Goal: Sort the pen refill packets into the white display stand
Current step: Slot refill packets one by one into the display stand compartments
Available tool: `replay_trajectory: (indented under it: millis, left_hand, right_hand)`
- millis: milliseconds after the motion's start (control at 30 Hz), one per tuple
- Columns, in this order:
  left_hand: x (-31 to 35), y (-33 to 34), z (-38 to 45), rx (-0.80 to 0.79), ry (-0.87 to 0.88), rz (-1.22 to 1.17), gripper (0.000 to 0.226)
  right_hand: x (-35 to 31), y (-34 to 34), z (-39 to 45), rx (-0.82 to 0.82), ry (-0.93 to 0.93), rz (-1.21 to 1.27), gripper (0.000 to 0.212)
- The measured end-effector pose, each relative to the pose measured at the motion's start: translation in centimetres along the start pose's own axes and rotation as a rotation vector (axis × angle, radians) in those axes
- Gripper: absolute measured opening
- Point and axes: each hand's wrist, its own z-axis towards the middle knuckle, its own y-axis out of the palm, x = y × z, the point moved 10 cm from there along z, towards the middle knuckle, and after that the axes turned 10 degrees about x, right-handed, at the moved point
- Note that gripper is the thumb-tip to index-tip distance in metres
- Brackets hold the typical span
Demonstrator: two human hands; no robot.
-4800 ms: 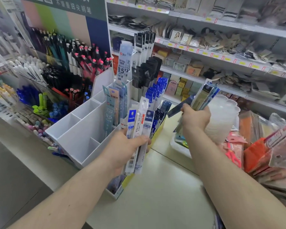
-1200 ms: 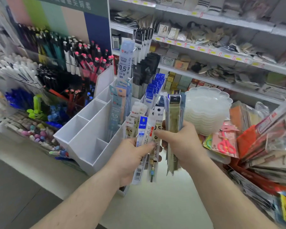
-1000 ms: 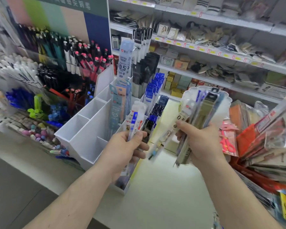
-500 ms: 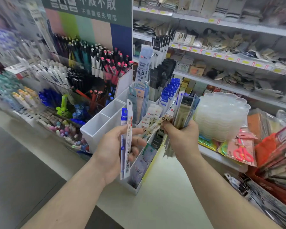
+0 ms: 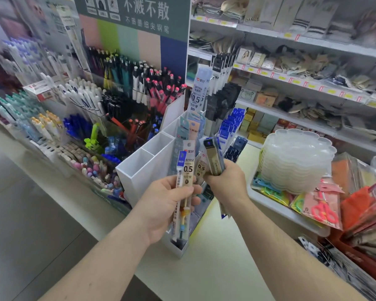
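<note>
My left hand [image 5: 164, 205] grips a few long clear pen refill packets [image 5: 185, 177], held upright; the front one reads 0.5. My right hand [image 5: 225, 183] holds a fanned bunch of refill packets [image 5: 213, 158] just to the right, nearly touching the left hand's packets. Both hands hover in front of the white display stand [image 5: 139, 170], whose near compartments look empty. Its far compartments hold blue and peach refill packets [image 5: 192, 129].
Racks of pens [image 5: 126, 88] fill the left side. A stack of clear scalloped plastic trays [image 5: 295, 161] sits to the right above a white bin of scissors packs [image 5: 321, 210]. Store shelves [image 5: 302, 83] run behind. The pale counter [image 5: 204, 268] lies under my forearms.
My hands came together in front of the stand. A 0.5 packet that the right hand held now stands at the front of the left hand's bunch.
</note>
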Motion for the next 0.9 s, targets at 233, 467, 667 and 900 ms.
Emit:
replay_trajectory:
  millis: [233, 467, 667, 900]
  left_hand:
    - [-0.2, 1.4, 0.6, -0.057, 0.066, 0.148, 0.024]
    - [0.6, 1.8, 1.1, -0.009, 0.128, 0.19, 0.019]
    - [2.4, -1.6, 1.1, 0.139, 0.139, 0.044, 0.023]
    - [1.6, -1.7, 0.3, 0.103, 0.097, -0.012, 0.012]
  right_hand:
    - [-2.2, -3.8, -3.1, -0.08, 0.129, 0.516, 0.011]
    - [-2.4, -3.6, -2.7, -0.069, 0.138, 0.548, 0.014]
    - [-1.6, -8.5, -0.9, 0.223, 0.08, 0.649, 0.02]
    - [-1.2, -4.8, -0.4, 0.249, -0.033, 0.375, 0.017]
